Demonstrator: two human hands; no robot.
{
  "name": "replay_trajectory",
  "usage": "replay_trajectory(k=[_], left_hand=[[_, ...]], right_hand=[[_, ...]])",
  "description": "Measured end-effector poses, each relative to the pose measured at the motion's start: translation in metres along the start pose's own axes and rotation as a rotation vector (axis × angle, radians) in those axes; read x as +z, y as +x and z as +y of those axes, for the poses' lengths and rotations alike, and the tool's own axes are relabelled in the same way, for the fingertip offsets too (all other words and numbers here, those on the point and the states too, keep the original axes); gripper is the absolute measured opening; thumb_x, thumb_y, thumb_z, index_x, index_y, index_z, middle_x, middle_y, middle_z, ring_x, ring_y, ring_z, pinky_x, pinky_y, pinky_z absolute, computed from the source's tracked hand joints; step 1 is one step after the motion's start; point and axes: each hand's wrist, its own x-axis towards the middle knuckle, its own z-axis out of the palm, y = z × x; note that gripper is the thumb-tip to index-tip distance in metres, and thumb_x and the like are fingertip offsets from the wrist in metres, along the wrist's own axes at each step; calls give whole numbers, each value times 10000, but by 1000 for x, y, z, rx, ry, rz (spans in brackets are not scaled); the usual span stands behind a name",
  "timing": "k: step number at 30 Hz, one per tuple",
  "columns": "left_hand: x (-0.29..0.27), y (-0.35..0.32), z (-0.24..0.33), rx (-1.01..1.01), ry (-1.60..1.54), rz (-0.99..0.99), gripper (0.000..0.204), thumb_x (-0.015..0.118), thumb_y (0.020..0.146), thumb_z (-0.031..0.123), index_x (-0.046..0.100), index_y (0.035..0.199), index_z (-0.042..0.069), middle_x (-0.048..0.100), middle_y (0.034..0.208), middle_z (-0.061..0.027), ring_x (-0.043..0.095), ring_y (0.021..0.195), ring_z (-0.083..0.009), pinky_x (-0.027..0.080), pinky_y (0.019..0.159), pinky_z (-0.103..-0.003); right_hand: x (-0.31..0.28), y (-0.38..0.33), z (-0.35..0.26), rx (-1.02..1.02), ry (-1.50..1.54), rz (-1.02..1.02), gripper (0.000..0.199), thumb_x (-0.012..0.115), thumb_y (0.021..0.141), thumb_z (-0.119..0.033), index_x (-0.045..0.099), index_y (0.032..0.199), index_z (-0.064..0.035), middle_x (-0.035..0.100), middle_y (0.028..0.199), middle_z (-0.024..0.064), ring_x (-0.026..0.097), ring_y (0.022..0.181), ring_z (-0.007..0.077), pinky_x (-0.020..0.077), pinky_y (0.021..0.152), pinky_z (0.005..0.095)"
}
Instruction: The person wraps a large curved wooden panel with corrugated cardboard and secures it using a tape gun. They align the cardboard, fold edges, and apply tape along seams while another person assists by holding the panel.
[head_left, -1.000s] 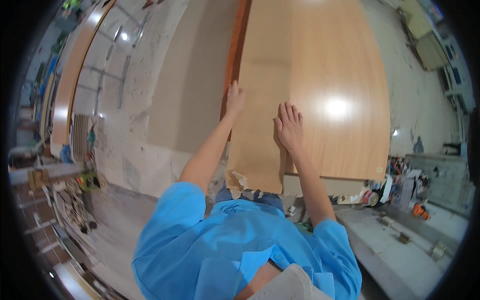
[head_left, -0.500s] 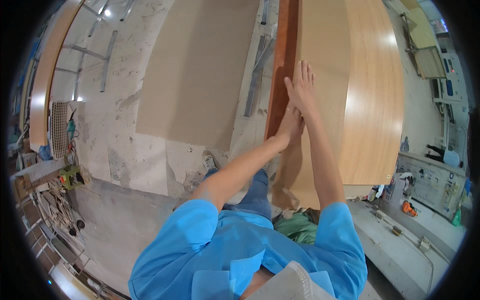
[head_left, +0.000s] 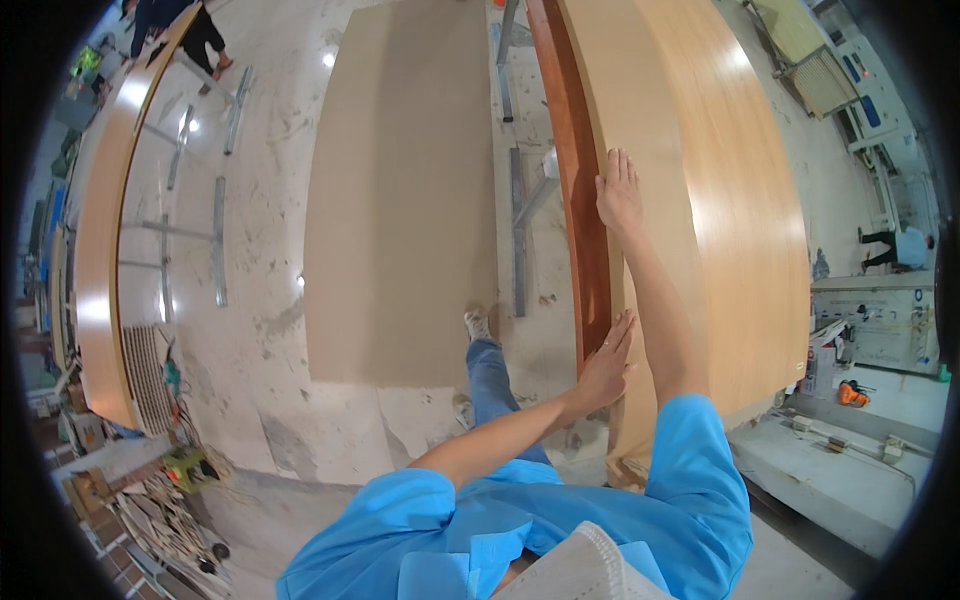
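A strip of brown cardboard or paper (head_left: 655,120) lies along the left side of a light wood panel (head_left: 745,230), next to a reddish-brown wooden edge (head_left: 572,130). My right hand (head_left: 620,200) rests on the strip close to that edge, palm down, its fingers stretched forward. Nearer my body, my left hand (head_left: 604,372) lies on the strip's left border by the near end of the reddish edge. Its fingers are extended too. Neither hand appears to hold anything.
A large brown sheet (head_left: 400,200) covers the floor at left, with metal trestle legs (head_left: 518,235) beside it. A long wood panel (head_left: 100,260) stands far left, a person (head_left: 205,40) at its far end. At right is a grey bench (head_left: 810,465) with an orange tool (head_left: 853,393).
My hands were close together, overlapping; now they are apart, the left nearer my body and the right farther forward. The view has shifted, and a person shows at the far left.
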Motion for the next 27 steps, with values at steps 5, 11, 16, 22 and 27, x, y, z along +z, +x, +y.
replay_trajectory(k=[5,11,16,22,27], left_hand=[[-70,119,-34,-35,-16,358,609,488,965,23,234,1515,-42,239,1582,-230,241,1472,-365,218,1212,-429],[-241,411,-81,36,-35,533,584,416,1041,287,283,1497,-54,294,1566,-241,282,1455,-372,224,1198,-437],[-343,618,-121,54,130,358,676,397,1035,311,144,1528,-77,164,1603,-269,142,1506,-361,132,1227,-406],[-359,712,-123,-9,133,440,802,514,956,164,17,1535,-82,69,1621,-264,63,1520,-341,88,1237,-380],[-353,701,-113,-38,49,487,790,548,940,110,50,1521,-88,185,1541,-297,170,1465,-406,161,1210,-437]], right_hand=[[13,96,4,-20,8,-7,619,444,1030,-308,235,1548,-42,254,1603,187,228,1489,347,209,1207,491],[35,243,6,-86,29,-11,600,407,1031,-335,264,1541,-53,263,1605,162,243,1487,323,200,1216,473],[47,329,2,-84,49,2,571,389,1037,-331,291,1535,-69,298,1595,132,283,1471,297,222,1212,466],[39,365,5,-52,86,-35,571,386,1032,-349,311,1530,-80,311,1591,115,289,1468,283,207,1219,444],[25,364,-4,-28,80,-98,573,406,1020,-347,324,1528,-94,328,1585,94,296,1466,261,209,1219,434]])
